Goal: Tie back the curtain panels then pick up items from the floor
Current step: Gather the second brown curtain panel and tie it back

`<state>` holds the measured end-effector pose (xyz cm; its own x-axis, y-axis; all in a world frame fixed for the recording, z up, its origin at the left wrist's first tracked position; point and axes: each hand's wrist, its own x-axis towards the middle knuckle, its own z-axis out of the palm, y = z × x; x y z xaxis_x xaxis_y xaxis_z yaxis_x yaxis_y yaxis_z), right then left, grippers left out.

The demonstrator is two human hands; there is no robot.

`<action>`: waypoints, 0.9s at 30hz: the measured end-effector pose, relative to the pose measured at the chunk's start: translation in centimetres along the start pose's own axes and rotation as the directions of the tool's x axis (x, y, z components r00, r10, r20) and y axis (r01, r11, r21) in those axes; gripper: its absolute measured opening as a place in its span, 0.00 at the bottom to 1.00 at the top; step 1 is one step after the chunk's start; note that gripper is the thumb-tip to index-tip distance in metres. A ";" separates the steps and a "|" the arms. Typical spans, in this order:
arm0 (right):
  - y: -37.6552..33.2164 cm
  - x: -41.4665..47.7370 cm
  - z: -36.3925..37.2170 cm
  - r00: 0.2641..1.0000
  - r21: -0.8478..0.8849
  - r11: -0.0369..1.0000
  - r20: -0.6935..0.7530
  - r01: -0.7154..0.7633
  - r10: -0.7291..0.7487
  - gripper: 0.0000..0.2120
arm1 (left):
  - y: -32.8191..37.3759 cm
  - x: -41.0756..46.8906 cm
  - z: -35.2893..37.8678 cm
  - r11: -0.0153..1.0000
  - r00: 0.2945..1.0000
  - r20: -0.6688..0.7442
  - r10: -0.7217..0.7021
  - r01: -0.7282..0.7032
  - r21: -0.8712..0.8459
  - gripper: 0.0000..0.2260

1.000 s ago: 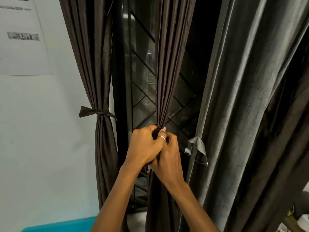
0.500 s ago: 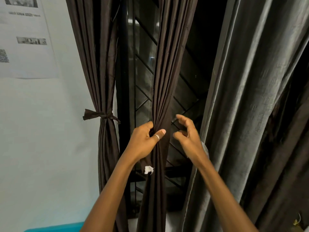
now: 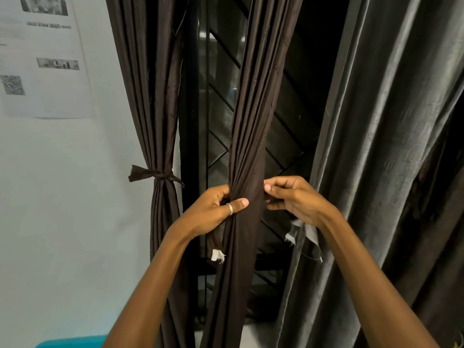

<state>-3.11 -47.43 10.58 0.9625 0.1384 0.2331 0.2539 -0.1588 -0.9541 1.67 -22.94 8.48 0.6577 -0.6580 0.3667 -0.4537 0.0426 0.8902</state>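
Middle brown curtain panel [image 3: 247, 146] hangs gathered into a narrow bundle in front of the dark window grille [image 3: 221, 116], centre of view. Left hand [image 3: 213, 212] wraps around the bundle from its left side: thumb, with a silver ring [image 3: 230, 208], lies across the front of the fabric, the other fingers hidden behind it, so the hand is closed on the panel. A small white fabric tag [image 3: 217, 254] hangs just below this hand, against the left edge of the bundle. Right hand [image 3: 296, 200] sits just right of the bundle at the same height, fingers curled with tips drawn toward the thumb and touching the fabric's right edge; whether it pinches cloth or a tie strip cannot be told. Below the right wrist a pale grey frayed strip [image 3: 305, 233] dangles from the edge of the grey curtain panel [image 3: 376, 146], which fills the right side. On the left, the other brown panel [image 3: 153, 96] is already bound by a knotted brown tie [image 3: 157, 175], beside the pale wall [image 3: 62, 197]. A printed sheet [image 3: 42, 59] is on the wall at upper left. A teal surface [image 3: 72, 342] shows at the bottom left edge.
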 end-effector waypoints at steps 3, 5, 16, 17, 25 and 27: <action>-0.2 -0.2 0.8 0.985 -0.078 0.997 -0.168 0.019 -0.032 0.06 | 0.2 0.3 0.0 0.970 0.994 -0.104 -0.018 0.043 0.239 0.10; -0.2 -0.3 1.0 0.957 -0.251 0.968 -0.277 0.012 -0.083 0.07 | 0.1 0.6 0.2 0.873 0.976 -0.211 0.053 0.057 0.485 0.15; 2.5 -4.0 7.4 0.794 -0.564 0.824 -0.474 0.059 -0.381 0.13 | 0.1 2.2 1.9 0.721 0.872 -0.479 0.100 0.268 0.639 0.20; 2.8 -4.2 7.9 0.797 -0.552 0.831 -0.467 0.075 -0.382 0.13 | 0.1 2.2 2.0 0.727 0.872 -0.481 0.093 0.271 0.631 0.20; 3.3 -4.2 9.9 0.831 -0.609 0.793 -0.435 0.011 -0.346 0.16 | 0.5 2.3 2.0 0.747 0.869 -0.491 0.060 0.287 0.599 0.20; 3.1 -4.2 10.6 0.848 -0.648 0.761 -0.421 -0.034 -0.321 0.27 | 0.5 2.3 2.0 0.752 0.869 -0.493 0.052 0.291 0.592 0.20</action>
<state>-7.40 -38.10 4.62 0.7754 -0.2433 0.5828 0.2223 -0.7586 -0.6125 1.71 -25.95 9.20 0.8440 -0.1989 0.4981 -0.5059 -0.6039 0.6160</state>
